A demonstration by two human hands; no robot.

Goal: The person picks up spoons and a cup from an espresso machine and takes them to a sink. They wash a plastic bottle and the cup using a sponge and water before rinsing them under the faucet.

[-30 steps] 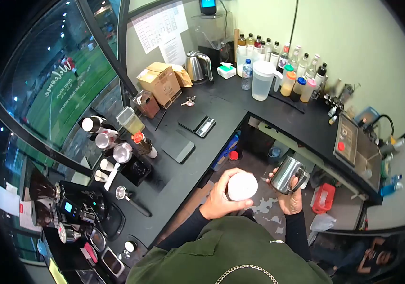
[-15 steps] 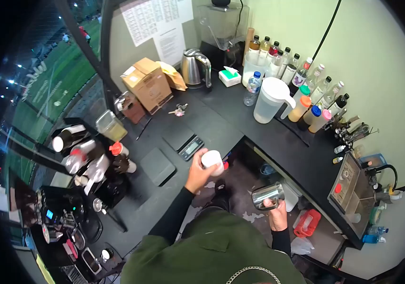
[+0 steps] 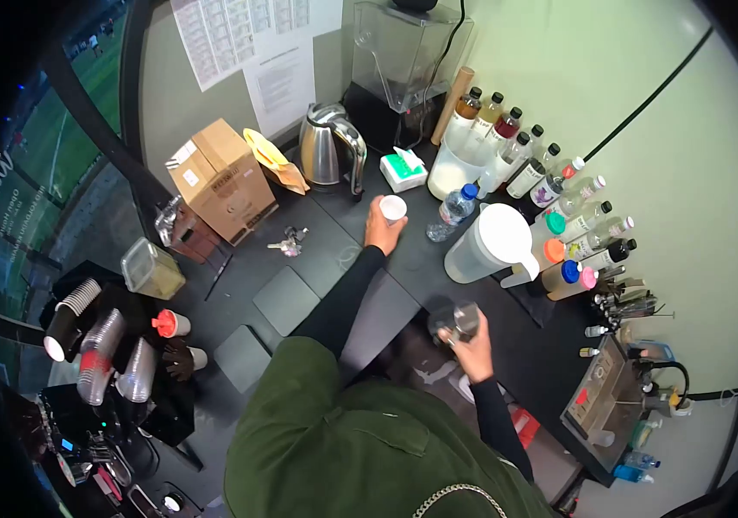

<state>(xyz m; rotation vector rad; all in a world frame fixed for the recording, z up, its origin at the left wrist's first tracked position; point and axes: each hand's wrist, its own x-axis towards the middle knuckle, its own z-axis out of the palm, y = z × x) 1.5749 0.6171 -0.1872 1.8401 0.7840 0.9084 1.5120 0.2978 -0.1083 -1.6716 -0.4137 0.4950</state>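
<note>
A small white cup is wrapped in the fingers of my left hand, out over the black counter toward the back. Left of it lies a bunch of keys, and the white tissue pack is just behind it. My right hand grips a metal milk pitcher, somewhat blurred, near the counter's front edge. The pitcher is below the white-lidded plastic jug in this view. A water bottle with a blue cap stands between the cup and the jug.
An electric kettle and a cardboard box stand at the back. Several syrup bottles line the right wall, leading to a sink. Stacked cups and a coffee machine are at left.
My left hand has reached forward with the white cup, from the counter's edge to near the tissue pack. My right hand has brought the pitcher forward and left. The view has shifted.
</note>
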